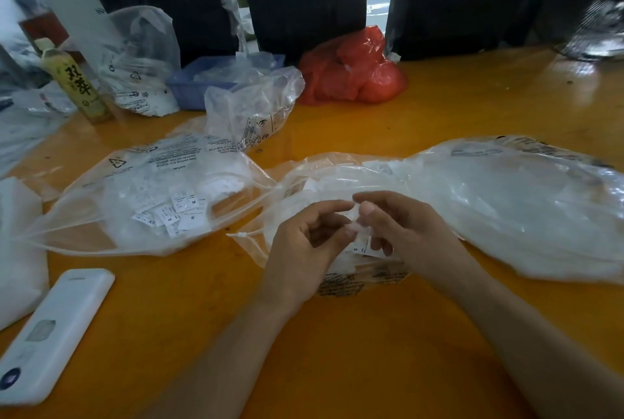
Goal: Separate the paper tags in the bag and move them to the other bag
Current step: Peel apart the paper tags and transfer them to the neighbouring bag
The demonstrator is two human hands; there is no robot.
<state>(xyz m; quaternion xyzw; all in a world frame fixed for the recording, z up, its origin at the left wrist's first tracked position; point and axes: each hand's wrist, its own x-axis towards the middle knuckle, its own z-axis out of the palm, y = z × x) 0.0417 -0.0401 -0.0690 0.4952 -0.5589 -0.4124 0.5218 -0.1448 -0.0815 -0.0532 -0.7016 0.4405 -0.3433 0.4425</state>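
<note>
left hand (305, 251): just left of centre, fingers curled inward, thumb and forefinger tips meeting the right hand's at a small white paper tag; it pinches one edge of that tag.
right hand (401, 229): just right of centre, thumb and fingers curled, pinching the same paper tags (363, 244) (a little cluster, one marked "s", hanging below the fingertips).
source bag (337, 182): clear plastic, crumpled open under both hands, at the table's centre; more white tags show faintly through it.
receiving bag (145, 202): clear plastic with printed warnings, at 9 o'clock from the hands, lying flat with its mouth toward them; loose tags (179, 216) marked "s" and "m" lie inside it.
large clear bag (526, 202): at 3 o'clock, full of white stuff, touching the source bag.
table (371, 334): orange, glossy.
remote (50, 334): white, at 8 o'clock, near the table's edge.
bottle (74, 81): yellow-green label, upright at 10 o'clock.
blue tray (199, 84): at 11 o'clock, behind another crumpled clear bag.
red bag (351, 70): at 12 o'clock, against the dark backdrop.
</note>
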